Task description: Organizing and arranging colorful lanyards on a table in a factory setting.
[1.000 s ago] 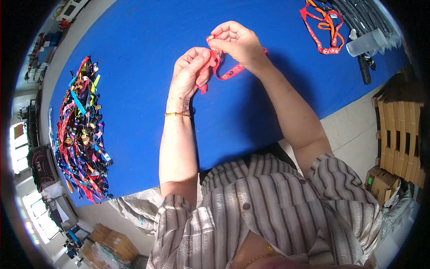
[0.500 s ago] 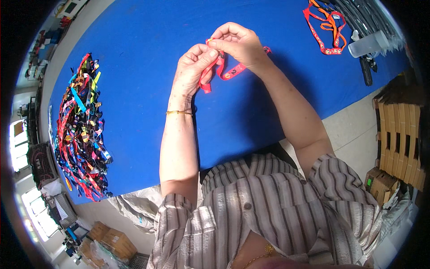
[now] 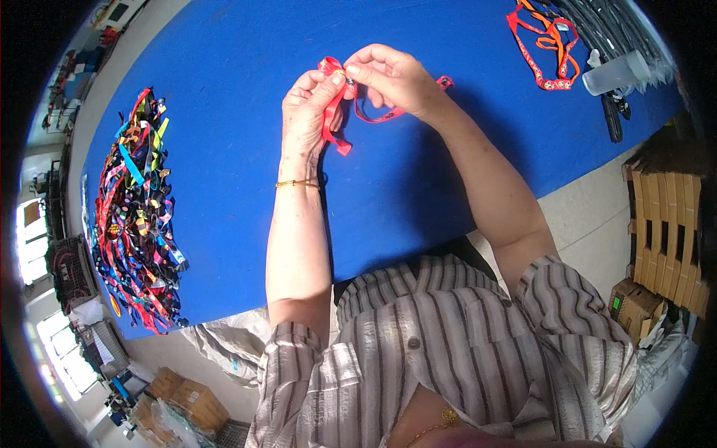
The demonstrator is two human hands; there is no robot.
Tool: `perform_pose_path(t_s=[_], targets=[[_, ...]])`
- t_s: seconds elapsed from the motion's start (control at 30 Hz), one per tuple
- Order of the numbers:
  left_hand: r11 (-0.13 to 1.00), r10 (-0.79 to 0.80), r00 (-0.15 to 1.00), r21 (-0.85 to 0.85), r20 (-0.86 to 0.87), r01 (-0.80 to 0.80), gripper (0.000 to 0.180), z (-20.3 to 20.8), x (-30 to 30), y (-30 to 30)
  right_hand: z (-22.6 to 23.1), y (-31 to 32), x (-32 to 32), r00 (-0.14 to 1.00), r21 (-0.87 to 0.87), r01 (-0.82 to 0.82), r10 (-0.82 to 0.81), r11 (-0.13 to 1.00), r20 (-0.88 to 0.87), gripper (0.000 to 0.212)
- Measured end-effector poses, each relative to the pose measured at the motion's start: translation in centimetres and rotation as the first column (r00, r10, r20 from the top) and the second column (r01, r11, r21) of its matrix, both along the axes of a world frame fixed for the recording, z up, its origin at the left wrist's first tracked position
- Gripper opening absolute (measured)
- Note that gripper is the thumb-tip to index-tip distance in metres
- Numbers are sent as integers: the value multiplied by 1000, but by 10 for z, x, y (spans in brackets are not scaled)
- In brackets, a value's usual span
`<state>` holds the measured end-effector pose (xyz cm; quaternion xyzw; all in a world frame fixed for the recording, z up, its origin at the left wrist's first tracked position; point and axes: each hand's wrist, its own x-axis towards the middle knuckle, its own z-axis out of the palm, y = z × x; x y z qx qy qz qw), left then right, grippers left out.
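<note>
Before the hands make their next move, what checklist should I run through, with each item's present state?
1. Left hand pinching the red strap: ok.
2. Right hand gripping that strap: cannot tell; it is close beside the left hand, contact unclear.
3. Strap laid out straight: not ok; it is looped, with one end hanging loose.
4. Multicoloured strap pile apart from both hands: ok.
5. Red-and-orange straps, upper right, apart from both hands: ok.

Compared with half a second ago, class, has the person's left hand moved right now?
Yes: the left hand has shifted slightly leftward, toward the pile of multicoloured straps, which has stayed put in the same view.
</note>
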<state>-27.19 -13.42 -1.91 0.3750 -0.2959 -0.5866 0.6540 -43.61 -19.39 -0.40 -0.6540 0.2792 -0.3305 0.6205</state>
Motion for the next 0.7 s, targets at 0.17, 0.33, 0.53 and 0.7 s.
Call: perform_pose_path(t_s=[0.17,0.33,0.53,0.7], targets=[[992,126,991,10,-32,-126,8,-5,-4,-4,-3,2,-3,996,54,-64,67,996,-52,26],[999,-25,999,-44,-34,24,7,-12,11,-4,-5,0,-4,991,72,-126,129,989,-31,21],[988,97,988,-111,-123,-111,8,-17,14,-8,-11,-6,-2,981,37,-191,192,981,-41,19],[993,80,993,-85,-90,-87,7,-12,12,-6,-8,-3,-3,986,41,-148,151,988,-73,19]])
